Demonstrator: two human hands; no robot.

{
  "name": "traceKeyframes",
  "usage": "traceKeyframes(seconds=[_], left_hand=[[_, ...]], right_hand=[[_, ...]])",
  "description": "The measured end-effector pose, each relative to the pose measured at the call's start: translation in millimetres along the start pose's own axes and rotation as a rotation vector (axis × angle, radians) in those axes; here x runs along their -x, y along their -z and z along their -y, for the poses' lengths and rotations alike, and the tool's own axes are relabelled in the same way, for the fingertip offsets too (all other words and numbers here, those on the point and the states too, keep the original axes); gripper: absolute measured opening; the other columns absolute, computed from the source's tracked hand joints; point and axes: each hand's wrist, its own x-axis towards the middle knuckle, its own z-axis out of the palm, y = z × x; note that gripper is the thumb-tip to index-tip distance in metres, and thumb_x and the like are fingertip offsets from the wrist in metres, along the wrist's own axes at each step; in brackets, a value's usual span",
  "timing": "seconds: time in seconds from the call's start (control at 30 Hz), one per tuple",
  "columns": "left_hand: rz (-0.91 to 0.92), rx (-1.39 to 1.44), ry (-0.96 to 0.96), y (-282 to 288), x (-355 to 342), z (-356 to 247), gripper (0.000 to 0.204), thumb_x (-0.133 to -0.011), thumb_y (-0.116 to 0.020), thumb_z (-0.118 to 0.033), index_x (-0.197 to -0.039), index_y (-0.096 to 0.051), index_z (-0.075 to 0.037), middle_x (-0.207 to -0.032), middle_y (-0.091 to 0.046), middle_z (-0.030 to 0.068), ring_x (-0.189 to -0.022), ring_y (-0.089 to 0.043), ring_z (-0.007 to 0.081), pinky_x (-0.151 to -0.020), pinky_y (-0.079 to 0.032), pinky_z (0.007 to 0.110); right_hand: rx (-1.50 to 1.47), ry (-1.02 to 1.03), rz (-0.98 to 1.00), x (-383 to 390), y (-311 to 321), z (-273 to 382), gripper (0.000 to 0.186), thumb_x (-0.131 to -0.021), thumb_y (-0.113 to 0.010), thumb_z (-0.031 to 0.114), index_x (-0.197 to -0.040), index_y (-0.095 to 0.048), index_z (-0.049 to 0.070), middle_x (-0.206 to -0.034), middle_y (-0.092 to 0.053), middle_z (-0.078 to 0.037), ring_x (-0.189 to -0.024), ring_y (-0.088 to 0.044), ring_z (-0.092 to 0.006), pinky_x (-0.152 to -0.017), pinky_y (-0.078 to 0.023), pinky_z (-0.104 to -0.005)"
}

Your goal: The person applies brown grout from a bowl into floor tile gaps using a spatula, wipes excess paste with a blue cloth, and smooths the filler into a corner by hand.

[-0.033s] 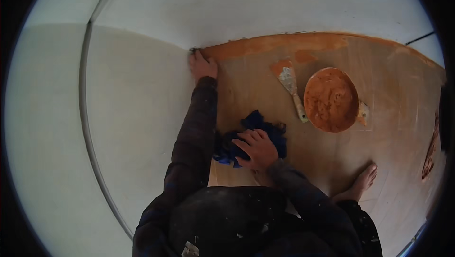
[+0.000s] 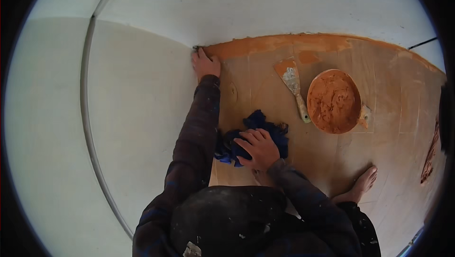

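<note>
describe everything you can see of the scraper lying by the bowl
The scraper lies on the wood-look floor, its flared blade pointing up and to the left in the picture. Orange paste coats the wide end; greyish-white smears cover the part nearer the neck. The pale, stained handle slants down to the right, ending in a greenish tip with a dark hole. That tip sits close to the left side of the bowl; whether they touch is unclear. Neither hand touches it.

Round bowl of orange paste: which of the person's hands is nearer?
Right. The right hand, on the blue cloth, is lower left of the bowl; the left hand, by the wall, is farther off, upper left.
</note>
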Motion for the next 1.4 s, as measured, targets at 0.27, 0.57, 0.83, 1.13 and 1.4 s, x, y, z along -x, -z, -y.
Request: traceKeyframes(seconds=[0.27,0.57,0.83,1.13,1.4], left_hand=[[-0.103,0.003,-0.077,5.4,39.4,59.0,0.054,-0.089,-0.06,-0.02,-0.139,-0.055,0.0,-0.135,-0.05,0.0184,-0.127,-0.048,0.0398,-0.106,-0.043,0.054],[-0.134,0.032,0.107,1.8,34.9,26.5,0.058,-0.089,-0.059,-0.025,-0.14,-0.054,0.002,-0.135,-0.05,0.0181,-0.128,-0.047,0.0374,-0.105,-0.042,0.052],[-0.018,-0.215,0.259,-1.9,17.9,-0.3,0.065,-0.092,-0.052,-0.034,-0.141,-0.05,0.008,-0.137,-0.047,0.0206,-0.128,-0.045,0.039,-0.104,-0.042,0.051],[0.004,0.09,0.118,11.7,37.4,12.9,0.058,-0.09,-0.057,-0.028,-0.139,-0.055,0.003,-0.141,-0.047,0.0197,-0.13,-0.045,0.0395,-0.104,-0.044,0.053],[-0.086,-0.061,0.253,4.5,29.6,4.3,0.061,-0.092,-0.056,-0.032,-0.144,-0.052,0.0,-0.14,-0.049,0.0173,-0.126,-0.049,0.0378,-0.105,-0.041,0.051]], right_hand=[[0.004,0.021,0.05,14.1,-16.1,22.8,0.061,-0.078,-0.081,0.037,-0.131,-0.064,0.013,-0.131,-0.061,-0.01,-0.126,-0.054,-0.0289,-0.111,-0.039,-0.0484],[-0.017,0.008,0.014,11.5,-8.2,17.0,0.058,-0.076,-0.081,0.033,-0.129,-0.066,0.013,-0.129,-0.062,-0.009,-0.125,-0.055,-0.0291,-0.109,-0.04,-0.0475],[-0.023,0.0,0.029,10.7,-8.8,16.7,0.058,-0.076,-0.081,0.034,-0.128,-0.066,0.013,-0.129,-0.063,-0.009,-0.125,-0.056,-0.0291,-0.108,-0.04,-0.048],[0.003,0.012,0.047,7.6,-9.3,17.8,0.058,-0.078,-0.08,0.035,-0.129,-0.065,0.013,-0.131,-0.062,-0.009,-0.125,-0.055,-0.0294,-0.109,-0.039,-0.0492],[0.023,0.005,0.076,7.7,-12.8,20.4,0.058,-0.079,-0.079,0.037,-0.13,-0.064,0.013,-0.133,-0.061,-0.009,-0.126,-0.054,-0.0293,-0.11,-0.039,-0.0495]])
